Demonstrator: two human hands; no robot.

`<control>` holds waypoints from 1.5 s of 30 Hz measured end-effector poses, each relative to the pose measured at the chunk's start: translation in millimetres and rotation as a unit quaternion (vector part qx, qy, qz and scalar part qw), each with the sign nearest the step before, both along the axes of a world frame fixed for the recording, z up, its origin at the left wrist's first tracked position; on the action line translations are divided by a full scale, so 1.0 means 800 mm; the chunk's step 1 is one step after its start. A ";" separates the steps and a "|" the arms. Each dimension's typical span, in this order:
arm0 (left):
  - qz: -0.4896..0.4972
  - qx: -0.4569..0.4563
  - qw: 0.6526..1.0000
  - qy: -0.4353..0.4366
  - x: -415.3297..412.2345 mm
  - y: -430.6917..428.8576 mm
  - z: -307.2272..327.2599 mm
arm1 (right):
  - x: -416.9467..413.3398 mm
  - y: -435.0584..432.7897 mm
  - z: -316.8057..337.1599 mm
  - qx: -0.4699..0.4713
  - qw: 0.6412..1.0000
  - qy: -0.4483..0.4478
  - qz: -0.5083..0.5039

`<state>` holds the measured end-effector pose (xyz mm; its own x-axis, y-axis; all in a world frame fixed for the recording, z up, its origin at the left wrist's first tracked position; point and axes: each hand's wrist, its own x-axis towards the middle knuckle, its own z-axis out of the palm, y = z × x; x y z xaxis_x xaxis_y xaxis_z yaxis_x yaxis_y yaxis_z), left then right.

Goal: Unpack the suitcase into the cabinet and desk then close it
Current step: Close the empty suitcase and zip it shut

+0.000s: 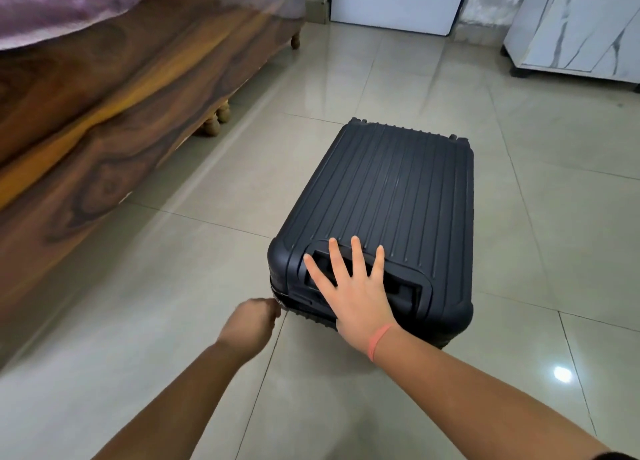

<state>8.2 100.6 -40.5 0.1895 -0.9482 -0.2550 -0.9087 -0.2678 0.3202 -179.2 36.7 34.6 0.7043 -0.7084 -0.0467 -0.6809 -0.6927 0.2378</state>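
Note:
A dark navy hard-shell suitcase [388, 199] with ribbed sides lies flat on the tiled floor, its lid down. My right hand [349, 286] presses flat on its near end with fingers spread, over the recessed handle. My left hand [254, 322] is at the suitcase's near left corner with its fingers bunched at the zipper seam; whatever it pinches there is too small and blurred to make out. A white marble-patterned cabinet [575, 23] stands at the far right.
A wooden bed frame [104, 120] with turned legs and a purple cover runs along the left. A white door or panel [394, 2] is at the back. Glossy beige floor tiles [173, 373] surround the suitcase.

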 end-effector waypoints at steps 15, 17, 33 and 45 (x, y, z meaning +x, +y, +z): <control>-0.018 -0.056 0.979 0.195 -0.130 0.005 -0.019 | -0.148 -0.053 0.026 0.293 0.883 -0.174 -0.323; -0.060 -0.044 0.980 0.184 -0.142 0.002 -0.023 | -0.156 -0.047 0.022 0.318 0.860 -0.223 -0.330; 0.014 -0.002 0.931 0.364 -0.298 -0.016 -0.012 | -0.183 -0.059 0.007 0.363 0.759 -0.447 -0.304; 0.058 0.122 0.925 0.354 -0.295 -0.027 -0.004 | -0.189 -0.057 -0.007 0.565 0.506 -0.433 -0.487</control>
